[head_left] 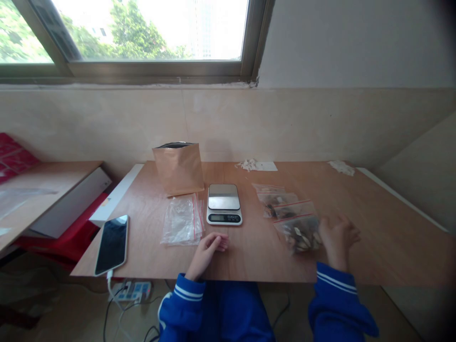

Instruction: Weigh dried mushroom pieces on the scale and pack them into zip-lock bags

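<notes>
My left hand (210,251) rests near the table's front edge, below the scale, with loosely curled fingers and nothing visible in them. Fingers apart and slightly blurred, my right hand (338,236) is just right of a filled zip bag (301,232); whether it touches the bag I cannot tell. That clear, red-striped bag holds dark and pale pieces, and similar filled bags (278,197) lie overlapped behind it. The kitchen scale (223,197) has a bare metal plate. To its left lie flat clear zip bags (181,221), in front of an open, upright brown pouch (180,168).
A phone (113,244) with a white cable lies at the table's left edge, above a power strip (131,290) on the floor. White scraps (249,164) and a white card (266,166) are along the back. A window (153,38) is above.
</notes>
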A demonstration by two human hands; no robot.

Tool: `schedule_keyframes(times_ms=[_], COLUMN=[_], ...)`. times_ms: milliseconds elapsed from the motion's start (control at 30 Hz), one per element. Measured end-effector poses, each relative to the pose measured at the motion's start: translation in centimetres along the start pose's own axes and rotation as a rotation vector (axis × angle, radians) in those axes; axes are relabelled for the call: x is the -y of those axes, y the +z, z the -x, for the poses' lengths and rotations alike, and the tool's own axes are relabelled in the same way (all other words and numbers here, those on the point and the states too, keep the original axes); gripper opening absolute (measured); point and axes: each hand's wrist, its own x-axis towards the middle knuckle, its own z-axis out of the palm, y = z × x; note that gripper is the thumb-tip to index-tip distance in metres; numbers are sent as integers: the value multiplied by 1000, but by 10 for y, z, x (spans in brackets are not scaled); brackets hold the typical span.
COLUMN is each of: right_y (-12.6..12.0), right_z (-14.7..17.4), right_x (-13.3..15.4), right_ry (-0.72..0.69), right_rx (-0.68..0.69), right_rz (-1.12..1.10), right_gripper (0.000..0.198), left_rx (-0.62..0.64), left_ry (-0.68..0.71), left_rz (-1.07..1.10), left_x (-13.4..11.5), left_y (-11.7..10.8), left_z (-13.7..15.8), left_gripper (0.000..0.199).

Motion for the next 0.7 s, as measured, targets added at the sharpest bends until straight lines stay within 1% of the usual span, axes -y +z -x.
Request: schedule_keyframes(times_ms=[67, 133, 167, 233, 300, 333, 367, 433, 467, 500, 533, 600, 667, 700], right_y=[2, 8, 12, 20, 28, 31, 35, 41, 44, 47, 49, 51, 47, 43], right_z=[21, 47, 60, 79, 87, 87, 85, 78, 74, 69, 66, 63, 68, 74], right_x=[-2, -6, -8, -11, -11, -9, -6, 2, 6, 10, 13, 17, 18, 19], right_ry=[-106, -165, -165, -115, -42, -3, 37, 129, 169, 198, 213, 202, 140, 87], right_rx=[-82, -37, 4, 91, 170, 202, 229, 282, 316, 353, 389, 429, 366, 303], right_rz=[165, 177, 174, 168, 167, 166, 166, 159, 147, 129, 103, 39, -19, -51], right_gripper=[63, 64, 63, 63, 63, 63, 64, 66, 67, 69, 71, 74, 76, 75], left_rx=[-23, -72, -108, -247, -430, -506, -547, -636, -666, -695, -719, -772, -763, -754], left_ry=[39, 117, 173, 303, 458, 528, 592, 693, 695, 673, 627, 503, 369, 345], left_rz=[-89, -224, -291, -395, -525, -597, -673, -836, -920, -999, -1065, -1145, -1176, -1184], left_x=[-3, -12, -20, -42, -72, -90, -108, -144, -160, -174, -186, -202, -207, -206], left_y=[1, -1, -3, -13, -28, -38, -48, -68, -78, -86, -94, -106, -113, -115], left_z=[2, 4, 4, -1, -12, -20, -29, -52, -65, -78, -90, -110, -120, -120], left_gripper=[41, 37, 35, 31, 29, 31, 37, 56, 65, 68, 67, 55, 45, 43])
